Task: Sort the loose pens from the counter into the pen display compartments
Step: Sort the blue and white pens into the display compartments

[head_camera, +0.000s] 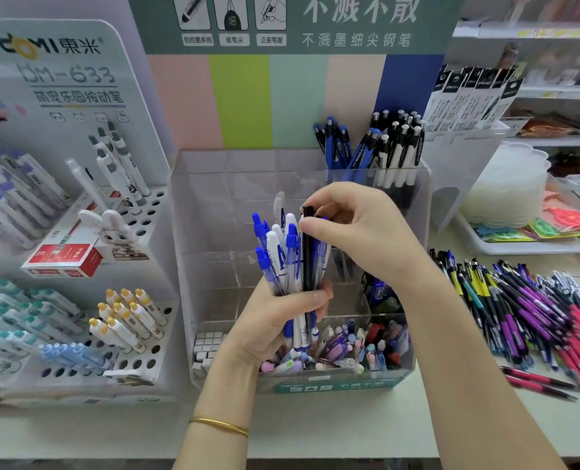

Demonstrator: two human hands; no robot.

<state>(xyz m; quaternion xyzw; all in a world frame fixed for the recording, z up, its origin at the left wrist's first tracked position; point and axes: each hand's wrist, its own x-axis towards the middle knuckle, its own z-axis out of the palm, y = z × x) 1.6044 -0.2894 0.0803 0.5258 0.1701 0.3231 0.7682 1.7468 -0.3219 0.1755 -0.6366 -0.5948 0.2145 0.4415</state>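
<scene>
Pens (279,256) judged light, stiff and slippery are clasped mid-barrel by the left grip (278,317), the black pen (307,262) pinched near its top by the right grip (356,232).

On the counter (349,422) the display (207,232) stands centre, a rack (153,212) left of it, loose pens (536,310) right, a tray (519,247) behind them.

Loose pens (533,310) blurred toward right edge.

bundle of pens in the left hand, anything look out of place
Yes: one black pen stands among the blue-and-white pens that the left hand grips, the only dark one there. The right hand pinches its top.
</scene>
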